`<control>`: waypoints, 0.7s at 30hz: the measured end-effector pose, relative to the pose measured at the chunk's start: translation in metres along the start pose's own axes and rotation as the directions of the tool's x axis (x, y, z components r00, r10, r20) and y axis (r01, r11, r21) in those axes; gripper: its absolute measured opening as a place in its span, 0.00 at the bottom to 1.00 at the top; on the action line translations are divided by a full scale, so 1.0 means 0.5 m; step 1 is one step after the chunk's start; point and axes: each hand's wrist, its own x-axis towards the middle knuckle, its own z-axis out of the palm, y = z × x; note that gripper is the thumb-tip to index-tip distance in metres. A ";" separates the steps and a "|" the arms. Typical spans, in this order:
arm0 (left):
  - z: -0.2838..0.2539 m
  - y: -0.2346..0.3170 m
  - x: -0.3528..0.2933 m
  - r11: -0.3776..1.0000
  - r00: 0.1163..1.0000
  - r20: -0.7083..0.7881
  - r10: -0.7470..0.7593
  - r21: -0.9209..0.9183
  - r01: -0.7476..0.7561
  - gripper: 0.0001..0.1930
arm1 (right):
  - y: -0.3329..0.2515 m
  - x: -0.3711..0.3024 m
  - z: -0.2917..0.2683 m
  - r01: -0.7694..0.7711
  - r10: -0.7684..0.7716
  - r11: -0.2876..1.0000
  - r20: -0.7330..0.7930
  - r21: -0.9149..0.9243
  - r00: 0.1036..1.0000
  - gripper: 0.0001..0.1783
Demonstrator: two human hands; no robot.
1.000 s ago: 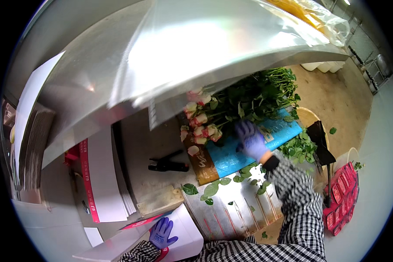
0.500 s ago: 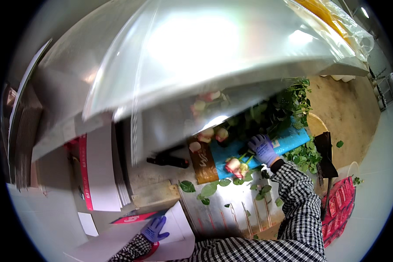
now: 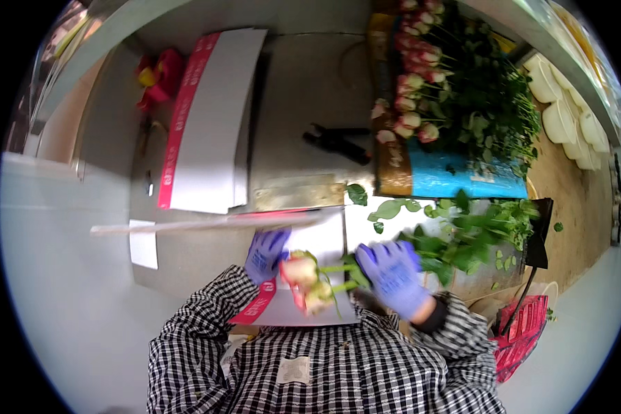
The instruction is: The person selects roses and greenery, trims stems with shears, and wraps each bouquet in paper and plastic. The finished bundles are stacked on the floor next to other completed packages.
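My right hand (image 3: 395, 276), in a purple glove, closes round the stems of cut roses in front of my chest. Their pink-and-cream rose heads (image 3: 300, 271) point left over a white sheet with a red band (image 3: 257, 303); the leafy ends (image 3: 455, 241) trail to the right, blurred. My left hand (image 3: 267, 255), also gloved, has its fingers stretched up against a raised flap of the sheet (image 3: 207, 223), seen nearly edge-on. The fingertips are partly hidden by that flap. The rose heads lie beside my left hand.
More roses (image 3: 421, 83) lie heaped on a blue-and-brown package (image 3: 466, 172) at the back right. A black hand tool (image 3: 338, 143) lies left of it. A stack of white sheets (image 3: 210, 131) sits farther left. Loose leaves (image 3: 390, 208) dot the worktop; a red basket (image 3: 528, 331) stands at right.
My view has shifted, and the clear overhead cover no longer blocks the middle. My right hand has brought the roses from the package to the sheet. The sheet's flap has risen at my left hand.
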 end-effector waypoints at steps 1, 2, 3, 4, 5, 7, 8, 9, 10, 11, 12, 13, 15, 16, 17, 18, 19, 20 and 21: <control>0.007 -0.025 -0.009 0.999 0.990 -0.133 -0.054 -0.005 0.054 0.30 | -0.022 0.028 0.101 -0.005 0.006 0.999 -0.048 0.036 0.999 0.26; -0.025 -0.022 -0.001 0.996 0.971 -0.222 -0.087 0.006 0.091 0.23 | -0.048 0.059 0.161 -0.069 0.085 0.978 -0.072 0.199 0.994 0.32; -0.045 -0.049 -0.004 0.988 0.975 -0.172 -0.144 -0.081 0.131 0.22 | -0.070 0.076 0.191 -0.104 0.101 0.951 0.027 0.291 0.995 0.43; -0.064 -0.078 -0.017 0.969 0.972 -0.113 -0.204 -0.164 0.185 0.20 | -0.090 0.082 0.199 -0.088 0.076 0.961 0.057 0.262 0.995 0.46; -0.079 -0.090 -0.015 0.941 0.964 -0.051 -0.261 -0.237 0.242 0.19 | -0.092 0.088 0.204 -0.066 0.048 0.969 0.084 0.238 0.995 0.49; -0.103 -0.077 -0.011 0.870 0.951 0.073 -0.301 -0.388 0.305 0.19 | -0.085 0.087 0.181 0.056 -0.060 0.980 0.015 0.190 0.998 0.35; -0.113 -0.060 0.005 0.854 0.951 0.137 -0.277 -0.419 0.309 0.20 | -0.085 0.087 0.184 0.082 -0.099 0.961 0.050 0.266 0.994 0.29; -0.129 -0.041 0.027 0.838 0.949 0.201 -0.243 -0.449 0.310 0.22 | -0.089 0.089 0.189 0.098 -0.133 0.936 0.081 0.339 0.988 0.24; -0.148 -0.009 0.057 0.873 0.913 0.315 -0.259 -0.328 0.361 0.25 | -0.095 0.088 0.206 0.115 -0.151 0.949 0.100 0.294 0.984 0.21; -0.132 -0.005 0.071 0.886 0.907 0.330 -0.263 -0.291 0.363 0.24 | -0.105 0.096 0.234 0.150 -0.184 0.956 0.118 0.251 0.976 0.19; -0.116 -0.004 0.080 0.949 0.915 0.361 -0.180 -0.180 0.258 0.23 | -0.110 0.099 0.255 0.184 -0.215 0.961 0.138 0.208 0.967 0.17; -0.106 -0.007 0.093 0.988 0.912 0.398 -0.096 -0.073 0.136 0.22 | -0.110 0.102 0.263 0.226 -0.255 0.958 0.167 0.177 0.952 0.16; -0.104 -0.017 0.130 0.971 0.784 0.608 -0.127 -0.085 0.223 0.21 | -0.109 0.108 0.280 0.319 -0.340 0.940 0.225 0.125 0.913 0.14; -0.101 -0.021 0.136 0.959 0.698 0.704 -0.134 -0.084 0.269 0.20 | -0.117 0.114 0.264 0.241 -0.301 0.941 0.261 0.239 0.917 0.16; -0.094 -0.027 0.130 0.964 0.732 0.677 -0.079 -0.134 0.228 0.20 | -0.126 0.115 0.256 0.196 -0.288 0.928 0.273 0.318 0.918 0.17; -0.085 -0.034 0.122 0.966 0.764 0.645 -0.025 -0.182 0.186 0.20 | -0.135 0.114 0.251 0.149 -0.275 0.907 0.287 0.394 0.918 0.17; -0.083 -0.030 0.118 0.964 0.790 0.612 0.033 -0.229 0.137 0.20 | -0.143 0.110 0.248 0.092 -0.257 0.880 0.303 0.466 0.918 0.18; -0.075 -0.019 0.117 0.968 0.801 0.599 0.008 -0.205 0.143 0.21 | -0.147 0.115 0.261 -0.026 -0.199 0.879 0.417 0.475 0.887 0.21; -0.070 -0.012 0.116 0.966 0.777 0.629 0.003 -0.204 0.161 0.21 | -0.146 0.104 0.268 0.019 -0.227 0.882 0.389 0.472 0.893 0.21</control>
